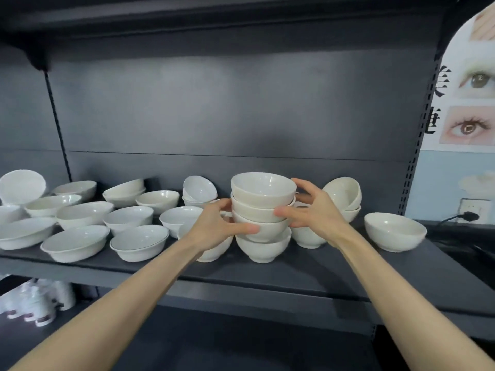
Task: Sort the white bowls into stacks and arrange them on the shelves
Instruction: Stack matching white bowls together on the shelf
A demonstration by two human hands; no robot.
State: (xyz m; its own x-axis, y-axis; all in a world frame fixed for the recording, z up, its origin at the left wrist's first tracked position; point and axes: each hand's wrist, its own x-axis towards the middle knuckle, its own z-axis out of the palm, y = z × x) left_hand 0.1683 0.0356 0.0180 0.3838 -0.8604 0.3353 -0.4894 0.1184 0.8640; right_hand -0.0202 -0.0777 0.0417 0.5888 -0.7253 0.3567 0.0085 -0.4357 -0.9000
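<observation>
A stack of several white bowls (263, 207) stands on the dark shelf (294, 266), near its middle. My left hand (218, 226) grips the stack's lower bowls from the left, thumb across the front. My right hand (310, 207) holds the upper bowls from the right, fingers spread round the back. Many loose white bowls (80, 214) lie scattered over the shelf's left half, some shallow and wide, some tilted. A single bowl (395, 231) sits alone at the right. Two nested tilted bowls (345, 195) lean behind my right hand.
The shelf above (214, 12) hangs low overhead. A lower shelf (241, 344) runs beneath, with white cups (40, 303) at its left. At the right, a wall socket with a black plug (467, 216) and cable lie beside the shelf's perforated upright (412, 167).
</observation>
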